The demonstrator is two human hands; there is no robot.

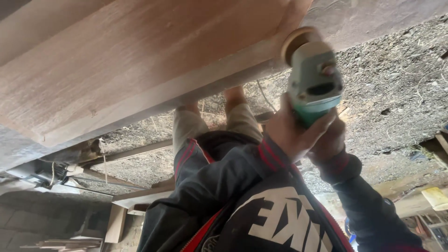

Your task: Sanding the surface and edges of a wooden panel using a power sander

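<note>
A green angle grinder [315,81] with a tan sanding disc [297,41] is held in both of my hands. My left hand [290,131] wraps the tool's body from the left. My right hand [332,142] grips it from below on the right. The disc touches the stepped edge of a large reddish-brown wooden panel [126,65] that fills the upper left. My dark jacket with red stripes [242,205] and my legs in beige trousers [189,123] show under the panel.
Dusty ground strewn with wood shavings [396,84] spreads to the right. Wooden battens [140,193] and a metal frame [51,175] lie at the left, above a block wall [32,224]. A yellow object [435,197] and timber pieces sit at the right edge.
</note>
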